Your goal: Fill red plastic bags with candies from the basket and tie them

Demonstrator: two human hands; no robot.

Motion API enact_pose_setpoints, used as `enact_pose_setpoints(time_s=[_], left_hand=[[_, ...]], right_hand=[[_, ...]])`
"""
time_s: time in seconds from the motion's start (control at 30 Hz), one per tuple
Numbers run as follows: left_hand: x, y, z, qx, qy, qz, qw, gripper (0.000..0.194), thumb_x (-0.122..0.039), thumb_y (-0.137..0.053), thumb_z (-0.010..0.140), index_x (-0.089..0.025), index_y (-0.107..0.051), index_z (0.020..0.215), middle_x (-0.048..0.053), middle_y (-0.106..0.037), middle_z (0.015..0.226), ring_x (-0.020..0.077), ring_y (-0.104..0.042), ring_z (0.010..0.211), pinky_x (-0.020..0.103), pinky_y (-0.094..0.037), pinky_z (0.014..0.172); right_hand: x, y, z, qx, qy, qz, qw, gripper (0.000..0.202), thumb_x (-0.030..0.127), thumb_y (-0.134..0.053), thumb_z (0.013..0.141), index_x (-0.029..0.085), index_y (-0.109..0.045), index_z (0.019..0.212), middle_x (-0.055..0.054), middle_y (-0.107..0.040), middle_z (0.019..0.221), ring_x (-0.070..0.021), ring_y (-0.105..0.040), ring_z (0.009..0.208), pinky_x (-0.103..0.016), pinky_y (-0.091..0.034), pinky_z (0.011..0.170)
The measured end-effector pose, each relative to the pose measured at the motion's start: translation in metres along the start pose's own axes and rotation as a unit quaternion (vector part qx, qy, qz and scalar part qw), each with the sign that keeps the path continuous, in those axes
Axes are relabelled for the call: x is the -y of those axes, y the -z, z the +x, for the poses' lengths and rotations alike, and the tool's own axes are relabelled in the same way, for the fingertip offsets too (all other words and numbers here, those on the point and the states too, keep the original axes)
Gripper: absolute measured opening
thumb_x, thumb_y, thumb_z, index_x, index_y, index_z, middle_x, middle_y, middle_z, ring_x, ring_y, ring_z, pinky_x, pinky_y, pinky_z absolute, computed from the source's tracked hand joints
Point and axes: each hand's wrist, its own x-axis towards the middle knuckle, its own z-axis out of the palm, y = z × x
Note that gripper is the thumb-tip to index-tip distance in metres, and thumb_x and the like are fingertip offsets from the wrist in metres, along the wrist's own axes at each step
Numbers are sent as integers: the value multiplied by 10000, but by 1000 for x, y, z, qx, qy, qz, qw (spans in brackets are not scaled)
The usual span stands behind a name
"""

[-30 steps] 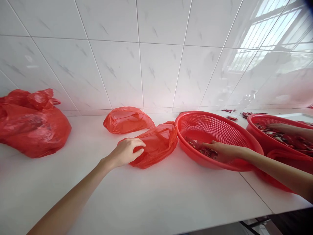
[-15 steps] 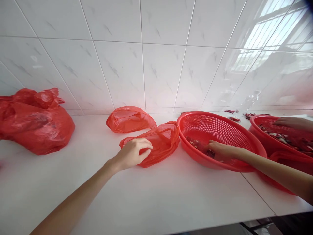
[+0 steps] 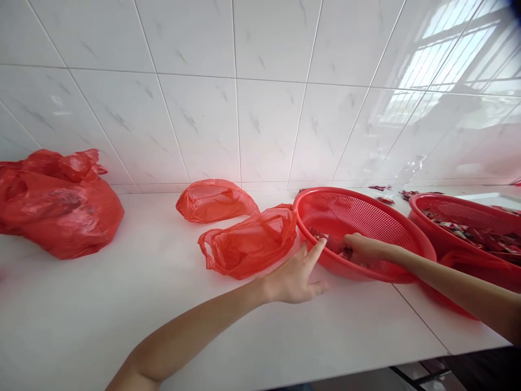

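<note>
My left hand [image 3: 293,274], fingers spread and holding nothing, is at the near left rim of a red perforated plastic basket [image 3: 407,231]. Inside that basket my right hand [image 3: 360,248] is curled down with its fingers closed at some small dark red wrapped packets [image 3: 321,234]; the fingertips are partly hidden. Just left of the basket lies an opened red plastic bag [image 3: 248,241], behind my left wrist. Another open red bag [image 3: 215,202] rests behind it, nearer the wall.
A full, bunched red plastic bag [image 3: 61,206] sits at the far left. On the right, a second red basket [image 3: 419,209] holds many packets. A clear plastic bottle [image 3: 407,174] and loose packets [image 3: 382,199] lie near the tiled wall. The counter's front edge runs below.
My left hand has moved right, from over the nearer open bag to the basket's rim, its fingers spreading. My right hand stays inside the basket. Another person's hand has left the far right basket.
</note>
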Motion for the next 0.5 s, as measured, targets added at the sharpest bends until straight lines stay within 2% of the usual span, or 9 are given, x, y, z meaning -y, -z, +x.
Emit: enact_pose_setpoints(time_s=[0.07,0.17,0.3,0.4,0.47,0.5], left_hand=[[3,-4,11,8,-3,-19,1000,988,-447,-649,861,-337,-4,1601,87,-48,1681,371,-135,1527,601,-274,1190],[4,-7,24,23,-10,-23,999,1007,-421,-653,854,-311,11,1603,79,-16,1683,333,-110,1538,572,-252,1213],[6,-7,30,33,-27,-19,999,1040,-376,-673,834,-296,23,1603,70,-4,1684,318,-98,1541,547,-269,1216],[5,1,17,25,-30,-33,999,956,-363,-667,848,-328,-78,1601,92,-121,1671,333,-347,1459,543,-382,1152],[1,12,-2,10,-43,-33,998,779,-357,-642,880,-336,-269,1563,97,-241,1638,290,-518,1334,491,-446,1110],[-2,20,-13,-3,-52,-25,998,656,-349,-627,895,-332,-394,1508,88,-291,1620,268,-555,1295,462,-458,1101]], right_hand=[[-4,8,-2,11,-17,78,997,116,223,-633,594,175,-585,689,-8,-604,661,-149,-604,590,-242,-495,509],[-11,21,-5,29,-17,212,977,151,243,-670,626,171,-592,734,-10,-602,648,-163,-633,604,-261,-540,537],[-11,37,-16,2,10,320,947,159,260,-713,684,162,-607,752,-56,-656,693,-175,-645,640,-295,-567,613],[-4,48,-28,-29,42,381,923,149,265,-714,747,168,-611,793,-100,-703,794,-171,-657,698,-293,-558,663],[4,54,-36,-52,65,420,904,138,248,-715,760,178,-605,805,-94,-704,821,-173,-670,735,-267,-534,631],[9,58,-40,-62,73,436,895,146,240,-725,749,182,-603,805,-84,-699,821,-173,-673,736,-255,-521,602]])
